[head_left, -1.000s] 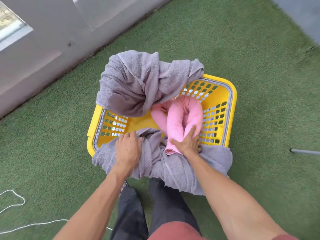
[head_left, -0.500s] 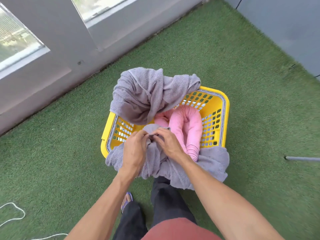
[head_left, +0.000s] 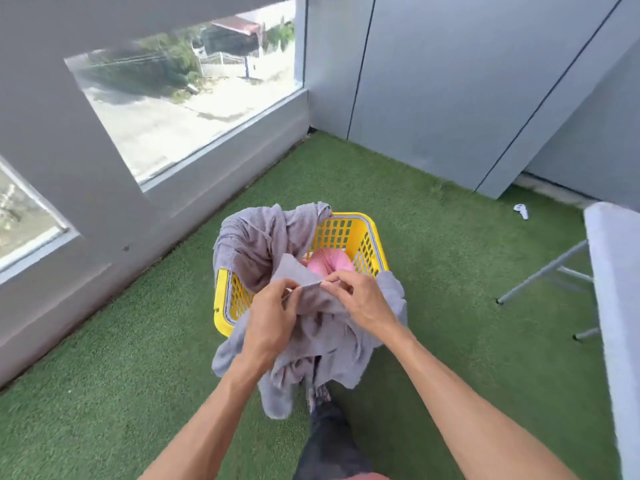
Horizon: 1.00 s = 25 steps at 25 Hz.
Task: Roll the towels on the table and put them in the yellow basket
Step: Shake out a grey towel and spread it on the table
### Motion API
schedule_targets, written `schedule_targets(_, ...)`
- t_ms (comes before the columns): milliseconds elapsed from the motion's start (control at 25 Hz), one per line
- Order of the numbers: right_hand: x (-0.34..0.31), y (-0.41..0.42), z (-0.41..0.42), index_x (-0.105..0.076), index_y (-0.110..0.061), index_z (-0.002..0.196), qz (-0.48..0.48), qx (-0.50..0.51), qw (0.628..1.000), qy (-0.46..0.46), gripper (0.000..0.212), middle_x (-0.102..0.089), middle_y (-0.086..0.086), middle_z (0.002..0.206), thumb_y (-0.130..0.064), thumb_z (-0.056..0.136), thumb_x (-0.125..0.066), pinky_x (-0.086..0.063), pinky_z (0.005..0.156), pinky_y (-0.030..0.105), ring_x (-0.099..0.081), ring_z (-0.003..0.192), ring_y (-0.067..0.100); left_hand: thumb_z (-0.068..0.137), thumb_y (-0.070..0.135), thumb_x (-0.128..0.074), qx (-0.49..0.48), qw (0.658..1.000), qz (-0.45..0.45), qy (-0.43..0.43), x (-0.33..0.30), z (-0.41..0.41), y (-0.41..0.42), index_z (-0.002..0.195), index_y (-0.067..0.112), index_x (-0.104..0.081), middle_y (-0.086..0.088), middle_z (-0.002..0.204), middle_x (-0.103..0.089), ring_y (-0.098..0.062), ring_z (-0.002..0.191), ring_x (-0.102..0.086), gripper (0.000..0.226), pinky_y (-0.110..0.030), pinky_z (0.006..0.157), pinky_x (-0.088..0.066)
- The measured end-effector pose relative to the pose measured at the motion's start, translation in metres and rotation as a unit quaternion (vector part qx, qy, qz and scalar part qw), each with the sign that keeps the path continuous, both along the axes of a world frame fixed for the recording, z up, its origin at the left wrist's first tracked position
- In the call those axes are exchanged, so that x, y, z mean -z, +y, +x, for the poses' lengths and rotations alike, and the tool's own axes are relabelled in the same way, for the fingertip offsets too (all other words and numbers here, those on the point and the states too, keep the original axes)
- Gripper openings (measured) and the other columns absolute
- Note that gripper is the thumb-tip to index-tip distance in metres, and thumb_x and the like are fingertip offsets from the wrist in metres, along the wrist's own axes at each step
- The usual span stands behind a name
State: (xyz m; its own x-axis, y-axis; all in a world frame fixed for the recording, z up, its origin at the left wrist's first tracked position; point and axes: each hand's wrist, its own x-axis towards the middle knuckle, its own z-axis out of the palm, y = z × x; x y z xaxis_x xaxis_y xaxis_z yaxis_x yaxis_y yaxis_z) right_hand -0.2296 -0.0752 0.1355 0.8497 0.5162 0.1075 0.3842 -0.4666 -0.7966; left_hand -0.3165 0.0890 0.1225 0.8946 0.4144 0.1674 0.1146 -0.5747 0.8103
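Green artificial-turf floor [head_left: 138,358] is bounded by grey walls with windows [head_left: 194,98]; a white folding table [head_left: 613,306] is seen at right. A yellow perforated plastic basket [head_left: 349,233] is draped with a grey terry towel [head_left: 263,237]; a rolled pink towel [head_left: 329,263] lies inside. The grey towel's edge is pinched by left hand [head_left: 273,320] and right hand [head_left: 360,299], held close together above the basket.

One head-worn view looks steeply down and forward, close over the yellow basket [head_left: 349,223] on green turf [head_left: 450,271].
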Motion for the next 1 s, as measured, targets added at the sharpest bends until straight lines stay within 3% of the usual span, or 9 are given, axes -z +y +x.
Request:
schedule_targets(240, -0.104, -0.115, -0.051, -0.07, -0.02, 0.08, 0.028, 0.136, 0.988, -0.066, 0.015, -0.036, -0.008, 0.054, -0.031, 0.09, -0.065, -0.024, 0.051, 0.022, -0.029, 0.052, 0.004, 0.089, 0.027, -0.064, 0.204, 0.973, 0.06, -0.094, -0.096, 0.015, -0.085, 0.089, 0.02, -0.068, 0.006, 0.08, -0.07, -0.012, 0.074, -0.063, 0.008, -0.031, 0.073, -0.049)
schedule_targets(440, -0.167, -0.204, -0.069, -0.07, -0.028, 0.08, 0.005, 0.229, 0.966, -0.117, 0.013, -0.049, 0.014, 0.059, -0.036, 0.088, -0.065, -0.028, 0.053, 0.026, -0.033, 0.053, 0.007, 0.087, 0.032, -0.065, 0.316, 0.93, 0.097, -0.159, -0.159, 0.04, -0.166, 0.082, 0.021, -0.065, 0.004, 0.078, -0.067, -0.016, 0.072, -0.059, 0.012, -0.029, 0.068, -0.046)
schedule_targets(560, -0.197, -0.245, -0.068, -0.071, -0.028, 0.081, -0.013, 0.267, 0.951, -0.155, 0.012, -0.051, 0.003, 0.057, -0.035, 0.088, -0.065, -0.031, 0.053, 0.029, -0.035, 0.054, 0.008, 0.09, 0.026, -0.061, 0.353, 0.913, 0.099, -0.18, -0.176, 0.059, -0.212, 0.086, 0.017, -0.065, 0.001, 0.084, -0.066, -0.019, 0.075, -0.06, 0.01, -0.033, 0.07, -0.048)
schedule_targets(720, -0.237, -0.303, -0.043, -0.069, -0.027, 0.079, -0.054, 0.311, 0.925, -0.209, 0.014, -0.058, 0.001, 0.062, -0.037, 0.087, -0.064, -0.04, 0.058, 0.033, -0.044, 0.056, 0.01, 0.093, 0.013, -0.05, 0.343, 0.913, 0.132, -0.178, -0.183, 0.094, -0.273, 0.096, 0.015, -0.061, -0.005, 0.093, -0.064, -0.029, 0.082, -0.06, 0.012, -0.039, 0.072, -0.047)
schedule_targets(800, -0.255, -0.337, -0.02, -0.069, -0.025, 0.079, -0.063, 0.325, 0.916, -0.228, 0.016, -0.054, 0.002, 0.059, -0.037, 0.088, -0.063, -0.037, 0.057, 0.03, -0.041, 0.054, 0.009, 0.095, 0.013, -0.046, 0.32, 0.926, 0.121, -0.164, -0.187, 0.117, -0.309, 0.098, 0.011, -0.061, -0.008, 0.096, -0.065, -0.033, 0.083, -0.059, 0.015, -0.04, 0.071, -0.045)
schedule_targets(1000, -0.285, -0.428, 0.051, -0.066, -0.023, 0.077, -0.045, 0.371, 0.89, -0.263, 0.02, -0.039, -0.008, 0.052, -0.039, 0.087, -0.063, -0.034, 0.055, 0.028, -0.036, 0.051, 0.008, 0.092, 0.014, -0.053, 0.256, 0.958, 0.04, -0.124, -0.203, 0.19, -0.385, 0.093, 0.008, -0.065, -0.007, 0.089, -0.069, -0.029, 0.085, -0.063, 0.014, -0.03, 0.068, -0.038)
